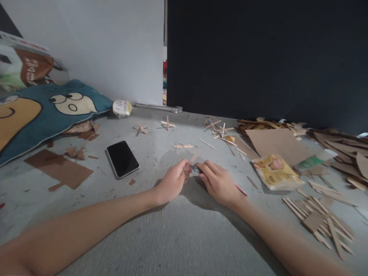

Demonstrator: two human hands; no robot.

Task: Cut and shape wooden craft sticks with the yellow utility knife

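Note:
My left hand (175, 178) is closed in a pinch on a pale wooden craft stick (194, 157), whose upper end points up and right. Close beside it, my right hand (217, 179) is curled, fingers bent, around a small dark curved object (196, 168); its kind is mostly hidden by the fingers. A thin red pen-like piece (241, 190) shows past the right wrist, and I cannot tell whether the hand holds it. Just beyond both hands, a flat craft stick (183, 146) lies on the grey table (172, 237).
Crossed-stick pieces (168, 124) stand at the back. Left are a phone (122, 159), brown cardboard (60, 168) and a blue cartoon pillow (71, 101). Right are a yellow packet (276, 171), a green-white tube (315, 160), a stick pile (322, 218) and stacked cardboard (339, 143).

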